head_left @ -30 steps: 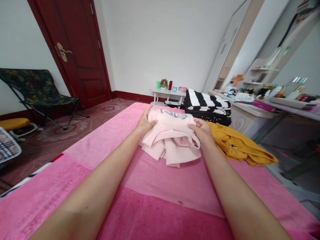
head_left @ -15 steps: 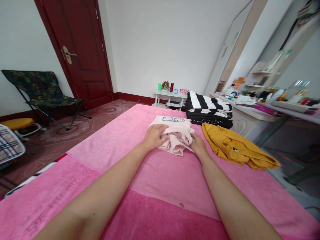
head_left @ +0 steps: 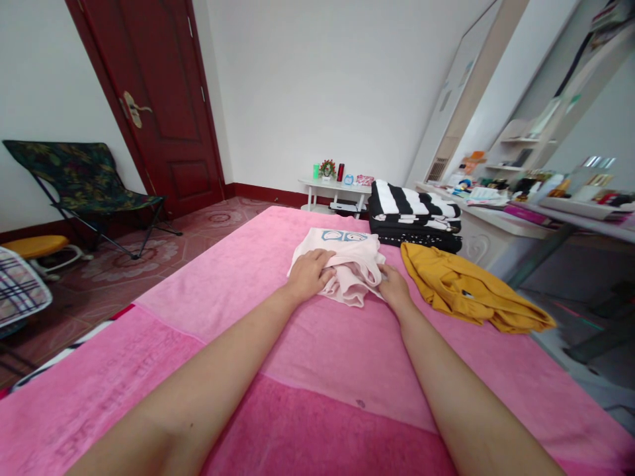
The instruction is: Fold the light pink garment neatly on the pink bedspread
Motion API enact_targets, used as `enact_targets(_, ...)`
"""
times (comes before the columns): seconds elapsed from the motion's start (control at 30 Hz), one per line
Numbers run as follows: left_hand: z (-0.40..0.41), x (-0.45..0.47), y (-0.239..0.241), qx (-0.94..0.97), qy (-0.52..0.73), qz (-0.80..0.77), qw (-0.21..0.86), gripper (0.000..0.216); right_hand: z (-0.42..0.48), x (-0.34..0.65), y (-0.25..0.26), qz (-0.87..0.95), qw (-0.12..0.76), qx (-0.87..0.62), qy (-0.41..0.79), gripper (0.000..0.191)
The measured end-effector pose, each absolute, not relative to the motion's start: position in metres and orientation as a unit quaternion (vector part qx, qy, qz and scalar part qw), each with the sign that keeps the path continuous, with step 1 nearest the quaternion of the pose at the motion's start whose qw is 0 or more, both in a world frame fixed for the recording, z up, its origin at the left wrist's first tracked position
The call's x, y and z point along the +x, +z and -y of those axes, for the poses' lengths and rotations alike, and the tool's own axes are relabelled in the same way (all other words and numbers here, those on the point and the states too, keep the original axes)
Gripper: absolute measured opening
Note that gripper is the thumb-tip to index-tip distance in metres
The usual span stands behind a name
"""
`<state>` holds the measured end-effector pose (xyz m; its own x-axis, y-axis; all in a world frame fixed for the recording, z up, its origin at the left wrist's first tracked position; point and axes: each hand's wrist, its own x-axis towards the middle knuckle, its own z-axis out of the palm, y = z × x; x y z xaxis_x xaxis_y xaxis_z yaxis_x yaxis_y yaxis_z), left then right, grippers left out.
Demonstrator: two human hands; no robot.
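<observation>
A pale pink shirt (head_left: 347,250) with a blue-and-white print lies partly folded and bunched on the pink bed cover (head_left: 342,350). My left hand (head_left: 308,274) is on its left side, fingers over the cloth and thumb at the loose fold. At the right edge, my right hand (head_left: 394,285) grips the fabric, its fingertips partly hidden by the cloth. Just right of that hand, a mustard-yellow garment (head_left: 461,287) is spread loosely.
Behind the shirt stands a stack of folded black and black-and-white striped clothes (head_left: 414,215). A low white table (head_left: 317,183) is by the far wall. A cluttered dresser (head_left: 496,215) borders the right side; a camouflage folding chair (head_left: 84,175) stands left.
My left hand has shifted very slightly, and more of the shirt's left edge shows beside it. My right hand keeps nearly the same place.
</observation>
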<state>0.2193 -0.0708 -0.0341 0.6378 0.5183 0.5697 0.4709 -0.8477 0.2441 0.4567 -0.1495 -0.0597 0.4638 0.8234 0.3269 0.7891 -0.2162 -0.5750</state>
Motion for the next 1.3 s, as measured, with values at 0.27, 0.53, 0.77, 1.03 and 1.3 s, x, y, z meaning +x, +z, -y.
enact_targets(0.27,0.0715,0.2191,-0.0349,0.903,0.328,-0.274,0.042,0.043,0.1492,0.4562,-0.0593,0.521,0.352,-0.778,0.022,0.037)
enact_targets(0.53,0.0714,0.2193,-0.0341,0.904,0.324,-0.277,0.042,0.043,0.1496,0.4561,-0.0589,0.518,0.344,-0.783,0.019,0.038)
enact_targets(0.77,0.0709,0.2191,-0.0354,0.903,0.329,-0.273,0.044,0.043,0.1499,0.456,-0.0586,0.523,0.341,-0.781,0.017,0.038)
enact_targets(1.03,0.0707,0.2195,-0.0361,0.904,0.329,-0.27,0.045,0.043,0.149,0.4572,-0.0603,0.527,0.342,-0.778,0.012,0.036)
enact_targets(1.3,0.0703,0.2197,-0.0361,0.904,0.335,-0.264,0.04,0.042,0.1511,0.4539,-0.0568,0.521,0.341,-0.782,0.016,0.038)
